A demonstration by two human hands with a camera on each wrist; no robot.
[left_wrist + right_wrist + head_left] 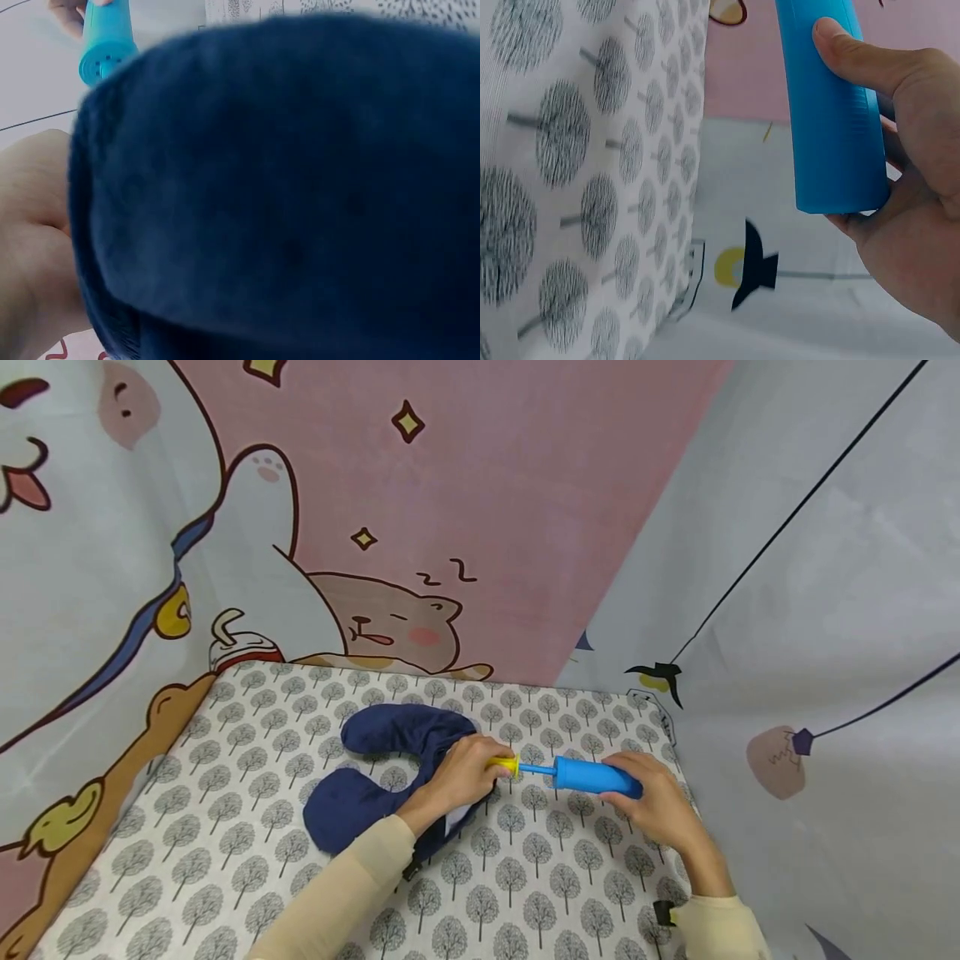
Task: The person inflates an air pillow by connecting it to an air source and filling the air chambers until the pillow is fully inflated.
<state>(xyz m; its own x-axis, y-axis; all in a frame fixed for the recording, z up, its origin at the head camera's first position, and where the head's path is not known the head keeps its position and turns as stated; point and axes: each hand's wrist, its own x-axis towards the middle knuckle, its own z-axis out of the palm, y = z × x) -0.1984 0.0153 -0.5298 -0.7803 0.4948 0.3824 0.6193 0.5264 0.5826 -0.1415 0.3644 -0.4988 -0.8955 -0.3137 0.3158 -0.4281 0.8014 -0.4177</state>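
A navy blue U-shaped neck pillow point(408, 727) lies on the tree-print cloth, its opening toward the left. Over its right side is my left hand point(467, 770), gripping the yellow end point(506, 765) of a hand pump. My right hand point(651, 795) holds the pump's blue barrel point(592, 775) at its far right end. A thin blue rod point(537, 769) shows between the barrel and the yellow end. In the right wrist view, the thumb lies along the barrel point(832, 127). Dark pillow fabric point(277, 180) fills most of the left wrist view and hides the left fingers.
The white cloth point(247, 877) with grey trees covers the flat surface. Behind it stands a pink backdrop point(525, 527) with cartoon animals, and a pale printed sheet point(840, 610) rises along the right side.
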